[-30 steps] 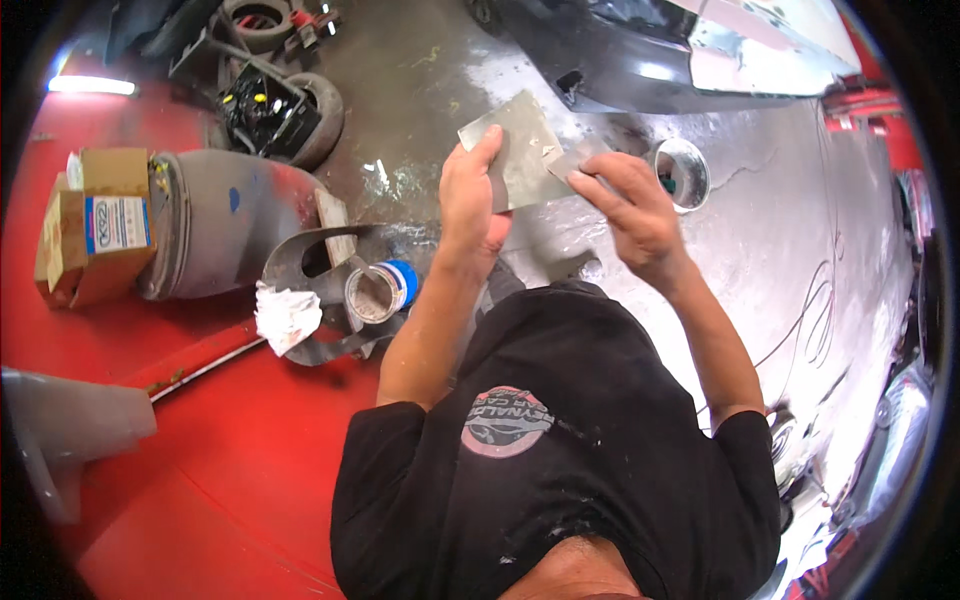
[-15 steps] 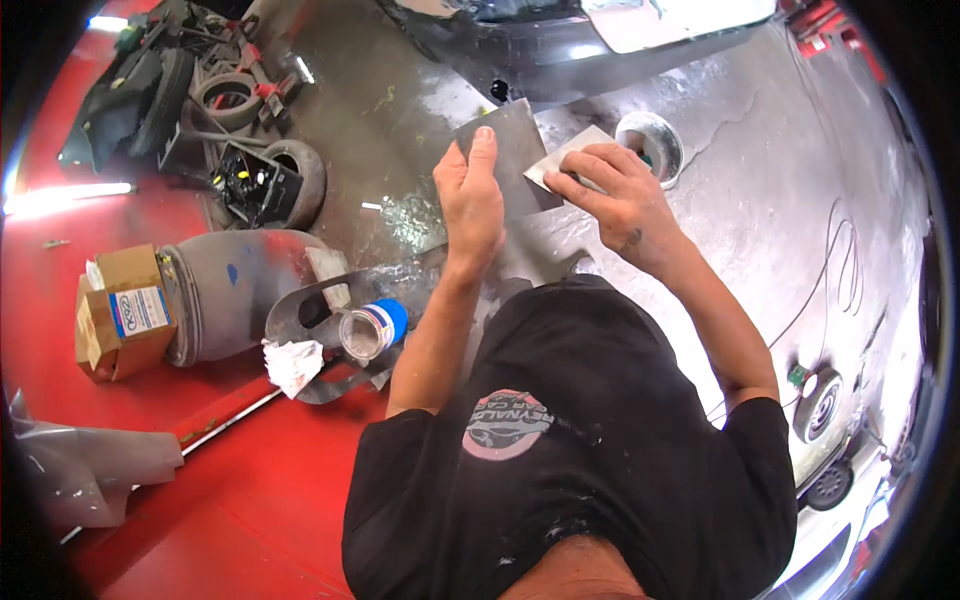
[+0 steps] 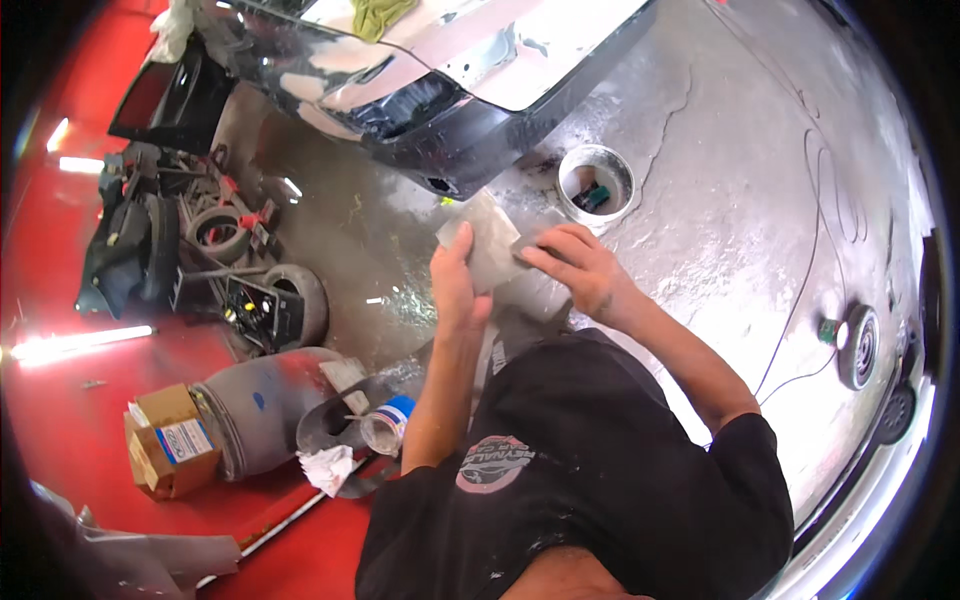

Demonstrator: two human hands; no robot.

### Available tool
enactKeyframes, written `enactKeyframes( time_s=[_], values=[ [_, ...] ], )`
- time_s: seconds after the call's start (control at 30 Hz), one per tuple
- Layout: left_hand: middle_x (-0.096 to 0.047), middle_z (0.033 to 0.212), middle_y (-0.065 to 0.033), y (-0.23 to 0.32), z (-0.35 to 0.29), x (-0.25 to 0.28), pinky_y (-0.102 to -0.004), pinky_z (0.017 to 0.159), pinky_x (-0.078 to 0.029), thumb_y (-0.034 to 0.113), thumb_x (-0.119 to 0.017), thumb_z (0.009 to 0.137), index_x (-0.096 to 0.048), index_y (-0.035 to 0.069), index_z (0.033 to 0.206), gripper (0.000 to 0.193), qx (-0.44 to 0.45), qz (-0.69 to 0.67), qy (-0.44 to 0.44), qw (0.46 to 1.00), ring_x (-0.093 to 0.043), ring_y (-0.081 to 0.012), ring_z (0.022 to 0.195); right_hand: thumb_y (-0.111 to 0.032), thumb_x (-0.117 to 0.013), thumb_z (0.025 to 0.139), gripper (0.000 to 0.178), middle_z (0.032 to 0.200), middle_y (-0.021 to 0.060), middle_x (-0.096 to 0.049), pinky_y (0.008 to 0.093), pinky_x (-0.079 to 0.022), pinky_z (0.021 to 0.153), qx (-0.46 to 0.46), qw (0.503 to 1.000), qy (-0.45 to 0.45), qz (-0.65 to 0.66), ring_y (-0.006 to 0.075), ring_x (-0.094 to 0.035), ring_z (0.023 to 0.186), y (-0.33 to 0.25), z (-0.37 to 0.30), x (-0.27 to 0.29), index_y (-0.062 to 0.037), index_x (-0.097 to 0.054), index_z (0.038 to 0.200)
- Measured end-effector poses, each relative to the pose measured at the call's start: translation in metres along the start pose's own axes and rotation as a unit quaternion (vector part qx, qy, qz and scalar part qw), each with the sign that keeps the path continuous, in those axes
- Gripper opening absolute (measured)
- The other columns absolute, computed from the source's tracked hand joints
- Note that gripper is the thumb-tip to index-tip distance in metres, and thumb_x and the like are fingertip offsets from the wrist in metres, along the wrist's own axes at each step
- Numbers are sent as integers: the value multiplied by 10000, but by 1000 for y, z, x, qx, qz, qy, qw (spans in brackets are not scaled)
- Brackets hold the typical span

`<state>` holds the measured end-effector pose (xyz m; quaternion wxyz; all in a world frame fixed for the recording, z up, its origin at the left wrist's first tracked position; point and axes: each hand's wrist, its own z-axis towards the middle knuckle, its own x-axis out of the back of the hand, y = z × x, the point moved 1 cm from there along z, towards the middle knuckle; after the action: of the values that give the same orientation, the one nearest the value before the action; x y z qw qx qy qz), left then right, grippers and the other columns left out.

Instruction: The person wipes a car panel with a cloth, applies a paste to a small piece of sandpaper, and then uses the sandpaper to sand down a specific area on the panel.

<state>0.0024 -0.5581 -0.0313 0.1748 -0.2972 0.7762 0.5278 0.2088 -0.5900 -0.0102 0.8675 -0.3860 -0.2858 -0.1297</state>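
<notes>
My left hand (image 3: 457, 287) grips a thin, square grey plate (image 3: 488, 245) along its left edge, thumb lying on top. The plate has a pale patch on its upper part. Closed round a small, flat, dark piece (image 3: 527, 246) is my right hand (image 3: 588, 272), whose fingers hide most of it. That piece meets or overlaps the plate's right edge; I cannot tell whether they touch. Below my left forearm lies a clear tub with a blue band (image 3: 386, 427), beside a crumpled white cloth or paper (image 3: 327, 468).
Ahead stands a car (image 3: 455, 130) with patchy white and dark panels. A white bucket (image 3: 625, 190) holding a dark green object is on the wet floor beyond my right hand. At left are a grey drum (image 3: 262, 412), a cardboard box (image 3: 170, 440) and tires (image 3: 222, 235); a cable trails right.
The view has shifted, showing more of the car. My right hand's piece now looks dark rather than pale, and the plate in my left hand looks lighter. Both hands keep their hold.
</notes>
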Motion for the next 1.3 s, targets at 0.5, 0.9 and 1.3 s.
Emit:
enactKeyframes(
  time_s=[0.5, 0.9, 1.3],
  values=[
    [-682, 1045, -9, -8, 96, -60, -263, 769, -490, 179, -560, 1067, -662, 8, 1133, 210, -103, 193, -156, 963, -597, -67, 884, 18, -615, 724, 409, 1092, 116, -656, 428, -540, 891, -60, 974, 17, -219, 332, -624, 1042, 33, 35, 16, -33, -716, 1117],
    [-718, 1126, -115, 27, 154, -59, -383, 901, -592, 107, -601, 1020, -626, -11, 1225, 238, 173, -25, -139, 975, -719, -221, 998, 102, -596, 745, 466, 1152, 144, -648, 428, -529, 941, -125, 971, 95, -180, 356, -623, 1091, 40, 85, -13, -32, -704, 1178],
    [-732, 1068, -137, 55, 179, -58, -359, 807, -607, 75, -605, 997, -653, -39, 1158, 203, 130, 79, -197, 969, -736, -217, 911, 27, -649, 728, 537, 1172, 86, -618, 517, -465, 1059, -106, 943, -35, -314, 322, -586, 1157, 45, 105, -6, -123, -672, 1243]
  ],
)
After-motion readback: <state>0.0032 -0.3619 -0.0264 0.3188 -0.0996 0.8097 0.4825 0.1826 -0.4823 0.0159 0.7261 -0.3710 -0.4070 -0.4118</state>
